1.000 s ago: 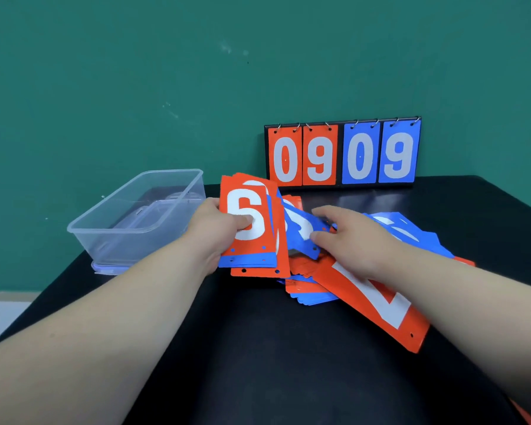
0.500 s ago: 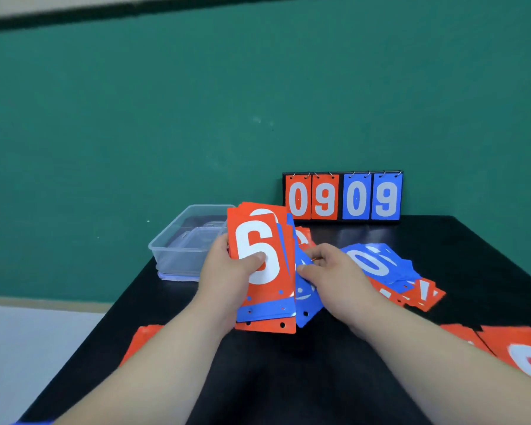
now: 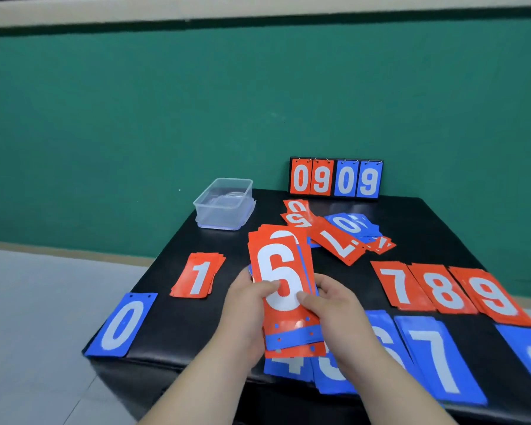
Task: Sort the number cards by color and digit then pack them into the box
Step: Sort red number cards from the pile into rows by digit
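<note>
On the black table [image 3: 172, 326], both hands — left [image 3: 246, 305], right [image 3: 334, 308] — pinch a stack of cards [image 3: 284, 289] topped by red 6.

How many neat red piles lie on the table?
4: the red 1 pile left of the left hand; red 7 pile, red 8 pile and red 9 pile side by side on the right. The held cards may hide more.
</note>
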